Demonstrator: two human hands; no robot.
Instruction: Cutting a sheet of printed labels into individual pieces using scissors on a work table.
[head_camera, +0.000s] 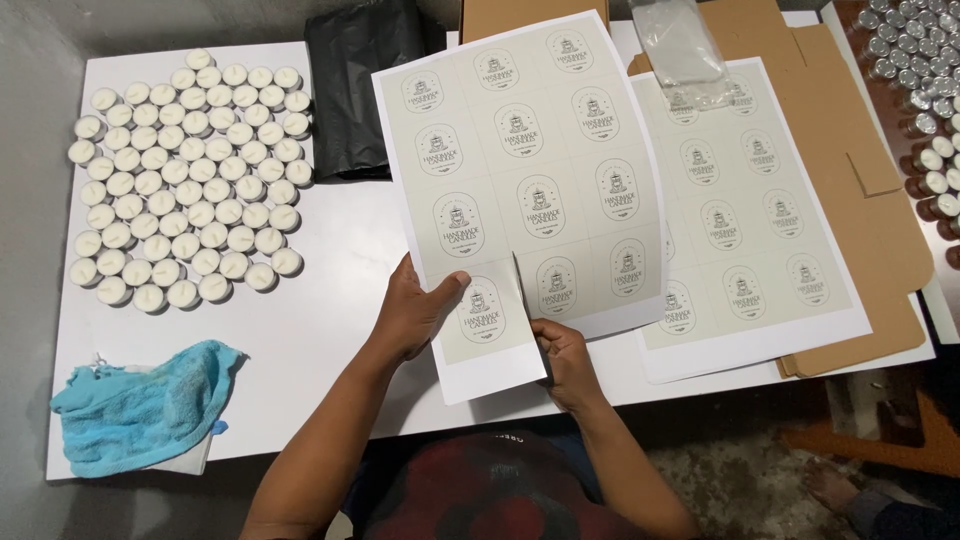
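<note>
White tealight candles (188, 180), blue cloth (140, 405), black plastic bag (365, 85), flat cardboard (850, 200)

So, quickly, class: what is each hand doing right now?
Left hand: closed on the label sheet, thumb on top.
Right hand: pinching the sheet's bottom edge.

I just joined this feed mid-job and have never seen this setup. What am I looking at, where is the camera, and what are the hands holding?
There is no machine: a person works bare-handed, and the one camera sits on their head, looking down. The left hand and right hand hold a label sheet by its bottom edge, which is split near one corner label. On the white table lie rows of white tealight candles, a blue cloth, a black bag, a second label sheet and flat cardboard.
</note>
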